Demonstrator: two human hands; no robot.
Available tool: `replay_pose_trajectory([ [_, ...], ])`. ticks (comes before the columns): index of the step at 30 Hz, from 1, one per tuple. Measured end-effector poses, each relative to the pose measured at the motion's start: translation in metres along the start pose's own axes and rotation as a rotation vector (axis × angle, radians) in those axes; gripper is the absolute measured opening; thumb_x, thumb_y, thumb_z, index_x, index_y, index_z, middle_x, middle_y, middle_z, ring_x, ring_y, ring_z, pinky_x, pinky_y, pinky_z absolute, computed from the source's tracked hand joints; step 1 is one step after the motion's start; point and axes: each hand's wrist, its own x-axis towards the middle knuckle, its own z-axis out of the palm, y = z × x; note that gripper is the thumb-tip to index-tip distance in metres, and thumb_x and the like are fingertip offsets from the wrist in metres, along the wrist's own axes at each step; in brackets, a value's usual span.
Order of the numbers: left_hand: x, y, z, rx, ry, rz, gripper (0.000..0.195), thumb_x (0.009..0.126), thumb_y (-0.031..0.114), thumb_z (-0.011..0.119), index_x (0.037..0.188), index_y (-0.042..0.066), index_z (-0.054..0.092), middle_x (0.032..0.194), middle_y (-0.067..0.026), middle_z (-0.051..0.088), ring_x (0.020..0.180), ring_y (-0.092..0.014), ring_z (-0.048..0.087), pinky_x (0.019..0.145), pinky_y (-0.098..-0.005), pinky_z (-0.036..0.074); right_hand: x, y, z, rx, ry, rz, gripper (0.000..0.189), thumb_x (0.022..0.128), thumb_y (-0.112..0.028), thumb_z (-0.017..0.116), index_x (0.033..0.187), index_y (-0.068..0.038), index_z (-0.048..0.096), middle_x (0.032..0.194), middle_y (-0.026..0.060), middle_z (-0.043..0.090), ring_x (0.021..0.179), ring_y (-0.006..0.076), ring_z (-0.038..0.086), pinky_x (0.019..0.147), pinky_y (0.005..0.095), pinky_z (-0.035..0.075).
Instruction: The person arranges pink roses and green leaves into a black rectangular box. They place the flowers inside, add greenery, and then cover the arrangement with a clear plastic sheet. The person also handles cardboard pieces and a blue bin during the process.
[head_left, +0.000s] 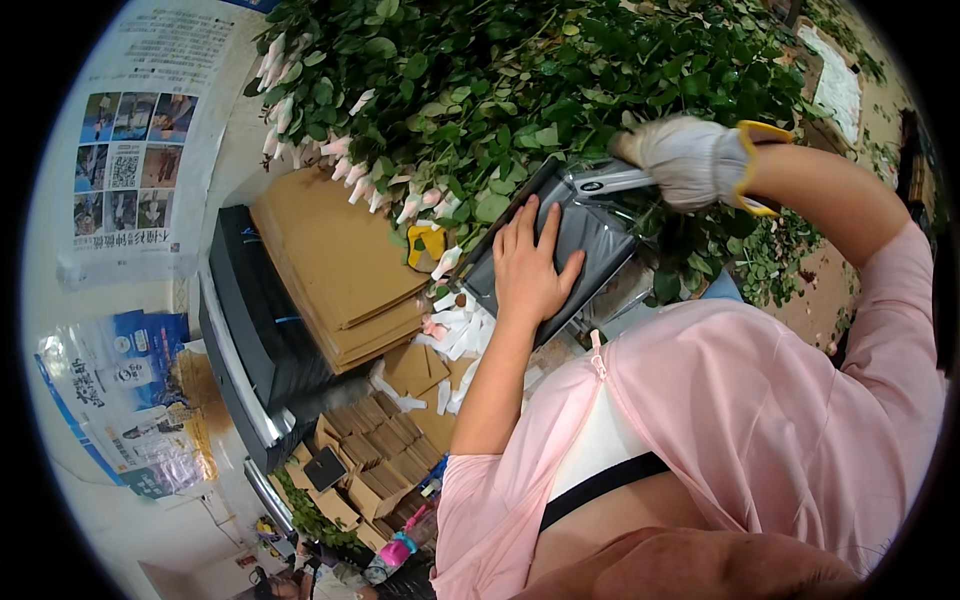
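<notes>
My bare left hand lies flat, fingers apart, on a bundle wrapped in black sheet and clear plastic film. My right hand wears a white knit work glove with a yellow cuff, and is blurred. It grips a silver-grey plier stapler, whose jaws are at the bundle's upper edge; whether they are closed cannot be seen. What is inside the wrap is hidden. Beyond the bundle lies a large heap of leafy rose stems. Pale pink rose buds in white sleeves stick out along its left side.
Left of the bundle are stacked cardboard sheets and a stack of black sheets. White paper strips and a yellow tape roll lie between. Folded cardboard pieces stand lower left. Another person is at the bottom edge.
</notes>
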Motion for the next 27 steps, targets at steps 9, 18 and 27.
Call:
replay_pose_trajectory([
  [9, -0.004, 0.0, 0.002, -0.015, 0.024, -0.003, 0.068, 0.073, 0.038, 0.066, 0.134, 0.013, 0.047, 0.14, -0.0128, 0.039, 0.124, -0.032, 0.039, 0.102, -0.0438, 0.03, 0.035, 0.015, 0.026, -0.14, -0.102, -0.134, 0.041, 0.068, -0.016, 0.064, 0.107, -0.005, 0.055, 0.087, 0.0175, 0.066, 0.085, 0.0348, 0.064, 0.072, 0.041, 0.05],
  [18, -0.066, -0.011, 0.016, -0.335, 0.778, -0.204, 0.032, 0.08, 0.005, 0.059, 0.111, -0.003, 0.057, 0.116, -0.0179, 0.057, 0.108, -0.035, 0.053, 0.095, -0.0414, 0.041, 0.013, 0.034, -0.01, -0.375, 0.433, -0.086, 0.027, 0.067, -0.01, 0.06, 0.095, -0.006, 0.06, 0.073, 0.0149, 0.064, 0.062, 0.0297, 0.06, 0.056, 0.0366, 0.048],
  [27, -0.33, 0.042, 0.097, 0.16, 0.031, -1.033, 0.054, 0.083, 0.034, 0.061, 0.135, 0.022, 0.047, 0.145, -0.0159, 0.029, 0.131, -0.043, 0.025, 0.105, -0.0617, 0.019, -0.033, -0.094, 0.08, 0.118, -0.409, -0.297, 0.043, 0.071, -0.032, 0.071, 0.1, -0.003, 0.063, 0.09, 0.0153, 0.067, 0.084, 0.0233, 0.064, 0.077, 0.0341, 0.049],
])
